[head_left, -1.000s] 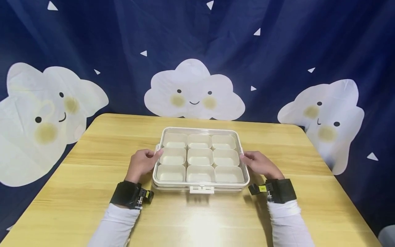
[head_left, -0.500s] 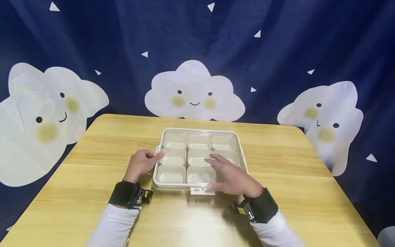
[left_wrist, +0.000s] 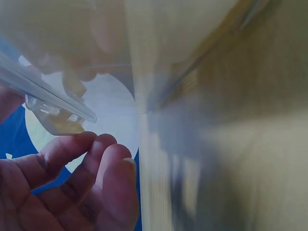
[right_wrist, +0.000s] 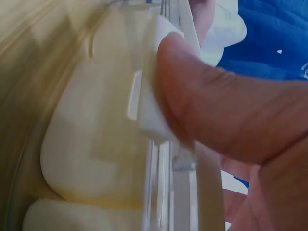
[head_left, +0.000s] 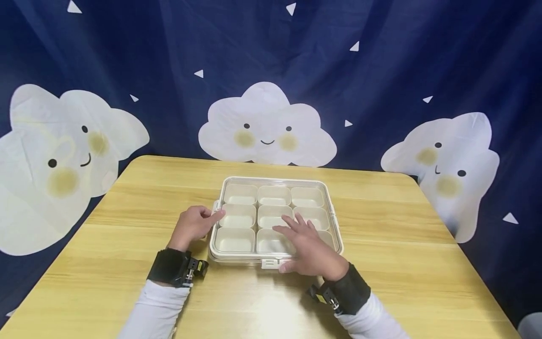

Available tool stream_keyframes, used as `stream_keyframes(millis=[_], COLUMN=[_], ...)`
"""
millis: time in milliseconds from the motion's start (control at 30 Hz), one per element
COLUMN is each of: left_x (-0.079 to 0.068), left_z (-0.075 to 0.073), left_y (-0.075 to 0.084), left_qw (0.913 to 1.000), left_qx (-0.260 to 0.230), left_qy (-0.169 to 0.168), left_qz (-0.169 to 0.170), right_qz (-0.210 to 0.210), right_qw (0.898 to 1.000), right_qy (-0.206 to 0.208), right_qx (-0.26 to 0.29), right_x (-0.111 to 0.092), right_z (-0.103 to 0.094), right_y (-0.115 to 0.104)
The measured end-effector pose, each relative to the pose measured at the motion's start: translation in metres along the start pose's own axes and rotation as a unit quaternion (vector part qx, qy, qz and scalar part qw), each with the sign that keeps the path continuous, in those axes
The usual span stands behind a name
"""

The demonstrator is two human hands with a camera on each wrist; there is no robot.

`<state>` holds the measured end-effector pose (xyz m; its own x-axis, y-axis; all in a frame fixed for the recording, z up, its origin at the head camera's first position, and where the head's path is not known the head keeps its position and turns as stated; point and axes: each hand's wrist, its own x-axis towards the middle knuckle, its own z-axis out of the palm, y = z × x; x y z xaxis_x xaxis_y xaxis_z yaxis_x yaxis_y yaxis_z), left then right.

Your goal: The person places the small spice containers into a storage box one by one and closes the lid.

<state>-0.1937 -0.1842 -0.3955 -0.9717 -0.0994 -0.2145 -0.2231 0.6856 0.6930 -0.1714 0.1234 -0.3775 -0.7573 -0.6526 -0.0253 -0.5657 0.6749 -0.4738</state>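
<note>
A clear-lidded storage box (head_left: pixel 275 180) with several cream inner cups (head_left: pixel 235 239) lies on the table, its lid on. My left hand (head_left: pixel 192 227) holds the box's left side, thumb on the lid's rim and curled fingers by the side latch (head_left: pixel 216 205). In the left wrist view, a fingertip meets the lower end of that flap (left_wrist: pixel 57 120). My right hand (head_left: pixel 315 252) spreads its fingers over the lid's front right. Its thumb (right_wrist: pixel 192 91) presses on the white front latch (right_wrist: pixel 150 91), as the right wrist view shows. The front-right cup is partly hidden by this hand.
The wooden table (head_left: pixel 402 226) has rounded far corners. Behind it hangs a dark blue curtain (head_left: pixel 169 42) printed with smiling clouds and small white triangles. Each wrist carries a black strap (head_left: pixel 169 267) with a small camera.
My right hand has left the box's right side and moved left and toward me, with its thumb now at the front latch. The left hand has kept its place.
</note>
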Motion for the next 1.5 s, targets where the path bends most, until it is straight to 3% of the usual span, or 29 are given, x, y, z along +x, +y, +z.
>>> stream_keyframes(millis=[333, 667, 900, 1100, 1233, 1367, 1500], left_x=[-0.001, 0.002, 0.004, 0.006, 0.008, 0.011, 0.013], left_z=[0.000, -0.002, 0.000, 0.010, 0.017, 0.019, 0.017], left_y=[0.000, -0.003, -0.006, -0.002, -0.004, -0.009, -0.013], left_qw=[0.9998, 0.9999, 0.9998, 0.9965, 0.9863, 0.9763, 0.9740], left_qx=[0.009, -0.001, -0.001, -0.047, -0.110, -0.152, -0.169], left_qy=[-0.009, -0.003, -0.006, -0.066, -0.120, -0.149, -0.143], left_qz=[0.012, 0.015, 0.020, 0.021, 0.027, 0.040, 0.048], right_qz=[-0.014, -0.041, -0.032, -0.007, -0.034, -0.054, -0.048], right_qw=[1.000, 0.995, 0.996, 0.999, 0.999, 0.996, 0.995], right_qy=[0.009, 0.037, 0.033, -0.010, -0.038, -0.068, -0.086], right_qx=[-0.003, -0.080, -0.071, -0.032, -0.019, -0.030, -0.015], right_x=[0.001, 0.001, 0.004, -0.003, -0.008, 0.015, 0.072], right_z=[0.003, 0.010, 0.011, -0.003, -0.032, -0.067, -0.085], right_y=[-0.004, -0.007, -0.007, -0.011, -0.025, -0.036, -0.020])
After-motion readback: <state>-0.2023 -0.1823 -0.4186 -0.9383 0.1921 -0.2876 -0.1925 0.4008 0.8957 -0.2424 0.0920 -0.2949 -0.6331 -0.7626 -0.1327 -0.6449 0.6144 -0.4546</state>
